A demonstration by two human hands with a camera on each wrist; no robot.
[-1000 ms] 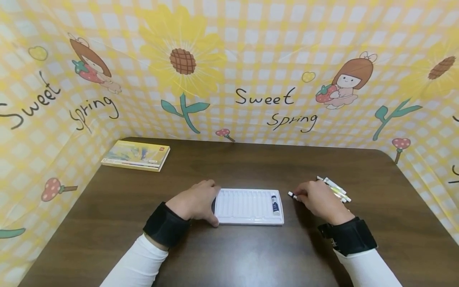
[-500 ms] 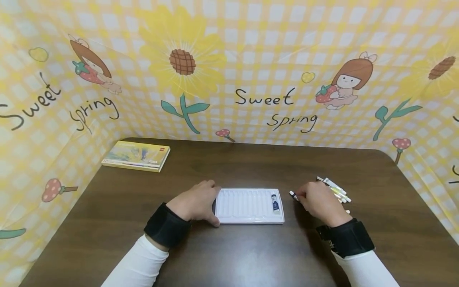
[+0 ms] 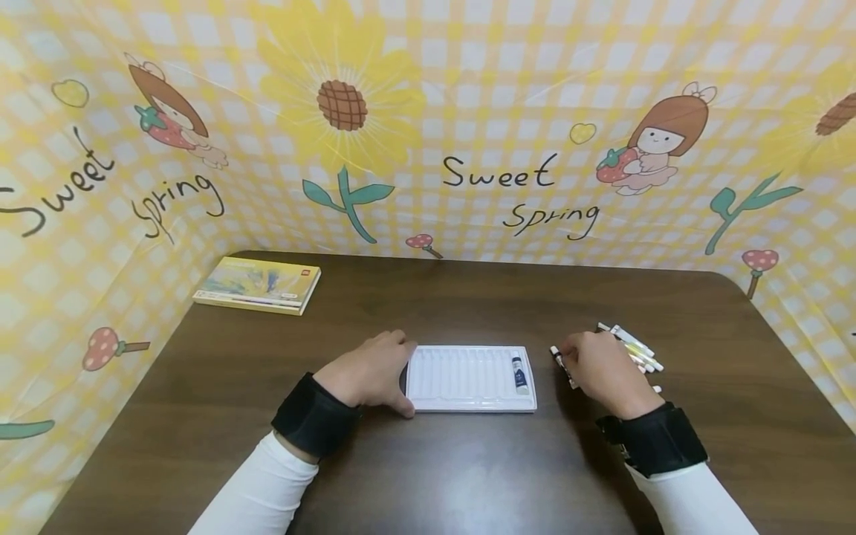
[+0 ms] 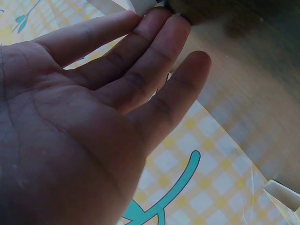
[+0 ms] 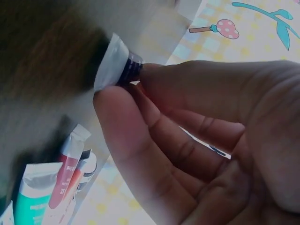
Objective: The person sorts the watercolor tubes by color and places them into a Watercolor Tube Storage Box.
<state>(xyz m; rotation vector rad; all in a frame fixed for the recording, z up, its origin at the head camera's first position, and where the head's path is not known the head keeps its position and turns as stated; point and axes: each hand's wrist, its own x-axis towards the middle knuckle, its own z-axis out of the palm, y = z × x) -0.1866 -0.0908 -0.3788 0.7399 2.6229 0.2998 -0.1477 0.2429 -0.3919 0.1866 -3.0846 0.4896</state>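
A white slotted paint tray (image 3: 455, 377) lies near the middle of the table, one blue-labelled paint tube (image 3: 519, 376) in its right end. My left hand (image 3: 371, 369) holds the tray's left end, thumb at the near corner and fingers at the far one. Right of the tray, my right hand (image 3: 607, 371) pinches another paint tube (image 5: 112, 63) between thumb and fingertips. Its flat white end and a dark band show in the right wrist view; the fingers cover the rest. Behind that hand lie several loose tubes (image 3: 645, 357), among them a green tube (image 5: 37, 199) and a red tube (image 5: 64, 180).
A flat yellow box (image 3: 261, 284) lies at the back left of the brown table (image 3: 428, 475). A yellow checked cloth (image 3: 495, 96) with printed flowers surrounds the table at the back and sides.
My right hand has turned the pinched tube, so its white end now points more away from me than to the left. The left hand stays at the tray. The head view has shifted slightly.
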